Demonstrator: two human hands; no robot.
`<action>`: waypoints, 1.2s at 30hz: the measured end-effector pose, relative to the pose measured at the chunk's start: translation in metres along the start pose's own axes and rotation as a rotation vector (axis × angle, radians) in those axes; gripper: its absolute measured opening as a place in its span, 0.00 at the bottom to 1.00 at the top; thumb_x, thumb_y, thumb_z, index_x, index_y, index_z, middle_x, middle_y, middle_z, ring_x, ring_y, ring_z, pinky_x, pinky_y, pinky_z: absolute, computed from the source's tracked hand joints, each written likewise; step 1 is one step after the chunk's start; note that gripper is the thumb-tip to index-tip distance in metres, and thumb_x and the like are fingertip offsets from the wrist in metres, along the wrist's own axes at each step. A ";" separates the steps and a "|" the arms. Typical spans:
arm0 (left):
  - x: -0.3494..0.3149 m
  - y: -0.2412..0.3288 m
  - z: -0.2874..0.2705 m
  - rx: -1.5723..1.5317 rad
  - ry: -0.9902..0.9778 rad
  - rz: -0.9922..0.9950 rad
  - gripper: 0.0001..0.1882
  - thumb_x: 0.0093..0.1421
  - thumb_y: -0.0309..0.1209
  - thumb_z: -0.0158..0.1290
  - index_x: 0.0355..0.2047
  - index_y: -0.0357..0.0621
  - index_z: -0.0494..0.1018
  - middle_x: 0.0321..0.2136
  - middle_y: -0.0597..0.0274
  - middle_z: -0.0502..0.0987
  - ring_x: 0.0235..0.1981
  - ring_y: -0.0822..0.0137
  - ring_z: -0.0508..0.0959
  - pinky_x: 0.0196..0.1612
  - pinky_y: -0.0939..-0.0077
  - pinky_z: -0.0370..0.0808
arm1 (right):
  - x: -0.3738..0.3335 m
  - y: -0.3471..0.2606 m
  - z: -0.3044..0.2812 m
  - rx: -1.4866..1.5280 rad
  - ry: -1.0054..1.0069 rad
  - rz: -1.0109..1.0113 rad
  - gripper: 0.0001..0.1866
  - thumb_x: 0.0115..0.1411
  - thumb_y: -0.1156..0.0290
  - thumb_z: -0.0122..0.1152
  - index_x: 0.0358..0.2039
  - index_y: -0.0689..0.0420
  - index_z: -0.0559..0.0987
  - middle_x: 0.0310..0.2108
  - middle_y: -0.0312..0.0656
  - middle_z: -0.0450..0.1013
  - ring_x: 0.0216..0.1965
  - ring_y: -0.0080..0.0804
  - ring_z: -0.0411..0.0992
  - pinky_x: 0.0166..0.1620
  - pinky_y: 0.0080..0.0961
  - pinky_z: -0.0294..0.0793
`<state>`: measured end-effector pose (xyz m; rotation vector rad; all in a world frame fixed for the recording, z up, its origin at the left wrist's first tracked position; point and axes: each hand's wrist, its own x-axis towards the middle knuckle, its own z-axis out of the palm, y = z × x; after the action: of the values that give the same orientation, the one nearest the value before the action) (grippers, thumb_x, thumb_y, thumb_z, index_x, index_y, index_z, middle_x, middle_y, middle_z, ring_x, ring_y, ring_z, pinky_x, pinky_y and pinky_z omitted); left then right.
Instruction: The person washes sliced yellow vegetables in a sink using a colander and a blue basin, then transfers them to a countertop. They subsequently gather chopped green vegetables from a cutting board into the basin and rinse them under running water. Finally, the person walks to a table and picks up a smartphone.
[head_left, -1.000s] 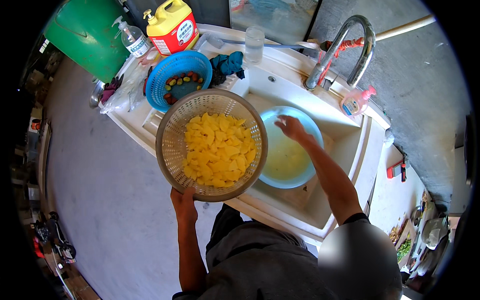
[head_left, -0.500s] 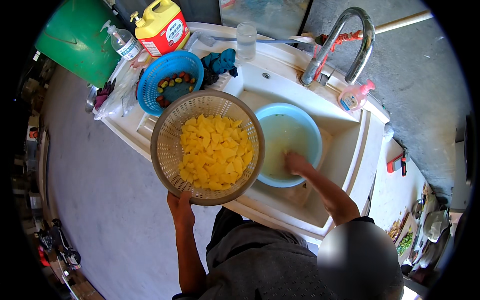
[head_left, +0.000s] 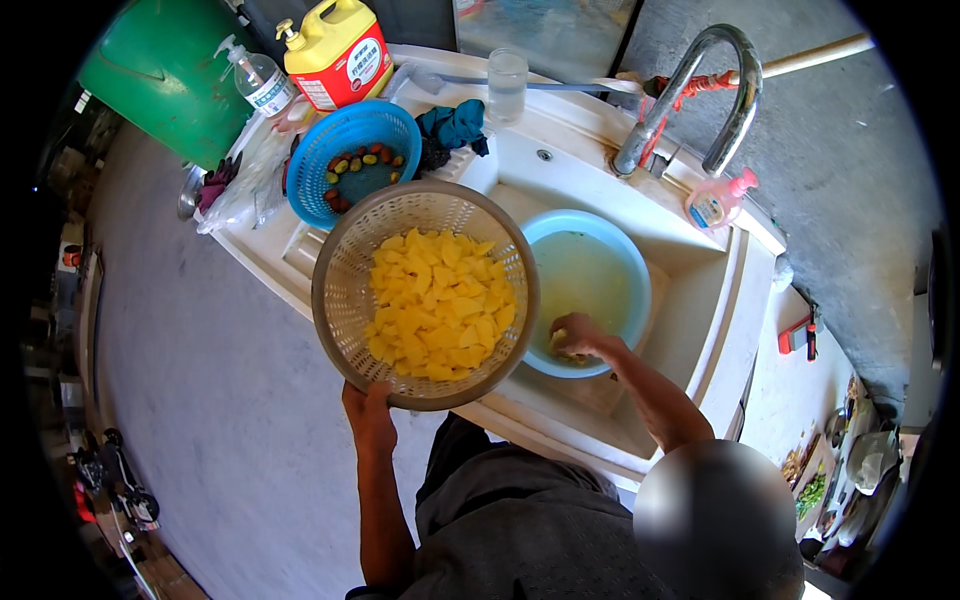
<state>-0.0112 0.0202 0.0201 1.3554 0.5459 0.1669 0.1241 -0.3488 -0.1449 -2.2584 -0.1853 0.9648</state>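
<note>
Grey concrete floor (head_left: 230,390) spreads to the left, beside a white sink (head_left: 692,310) set along the wall. Nearest, the left hand (head_left: 370,415) grips the near rim of a round beige-brown colander (head_left: 345,290), holding it tipped toward the view over the sink's front left edge. Yellow potato slices (head_left: 440,305) lie heaped inside it. Just to the right, a light-blue basin (head_left: 641,290) of cloudy water stands in the sink. Over its near part, the right hand (head_left: 583,338) has bent fingers, with pale yellow bits (head_left: 562,350) at the tips; whether it is closed firmly on them, I cannot tell.

Farther back, beyond the colander, a blue plastic basket (head_left: 308,175) holds small reddish and green fruits (head_left: 365,160). Beside it lies a crumpled teal cloth (head_left: 455,123), near a clear glass (head_left: 507,88). On the right rim stands a pink-topped soap bottle (head_left: 712,203) beside an arched chrome faucet (head_left: 741,108). At the far left are a yellow jug (head_left: 340,60), a clear pump bottle (head_left: 265,88) and a large green barrel (head_left: 165,90).
</note>
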 end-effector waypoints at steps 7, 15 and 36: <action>-0.001 0.003 0.005 -0.020 -0.003 0.013 0.24 0.54 0.22 0.48 0.53 0.26 0.66 0.47 0.53 0.75 0.45 0.67 0.75 0.50 0.76 0.72 | 0.002 -0.001 -0.038 0.280 0.246 -0.064 0.13 0.45 0.74 0.69 0.36 0.56 0.84 0.28 0.43 0.79 0.28 0.32 0.77 0.32 0.31 0.79; 0.000 -0.003 0.001 0.046 0.003 0.012 0.26 0.54 0.23 0.47 0.55 0.26 0.65 0.49 0.49 0.76 0.46 0.62 0.79 0.48 0.69 0.78 | -0.037 -0.095 -0.106 0.204 0.516 -0.392 0.12 0.47 0.75 0.65 0.36 0.57 0.81 0.26 0.42 0.77 0.27 0.29 0.76 0.34 0.28 0.77; -0.002 -0.001 0.007 0.015 0.008 0.040 0.26 0.55 0.23 0.48 0.54 0.25 0.65 0.49 0.49 0.75 0.45 0.62 0.79 0.48 0.71 0.77 | 0.043 -0.067 -0.116 0.252 0.651 -0.271 0.19 0.66 0.59 0.57 0.47 0.63 0.80 0.36 0.45 0.80 0.33 0.33 0.80 0.36 0.31 0.79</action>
<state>-0.0094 0.0129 0.0202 1.3811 0.5279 0.2009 0.2429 -0.3418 -0.0695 -2.1196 -0.0705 0.0822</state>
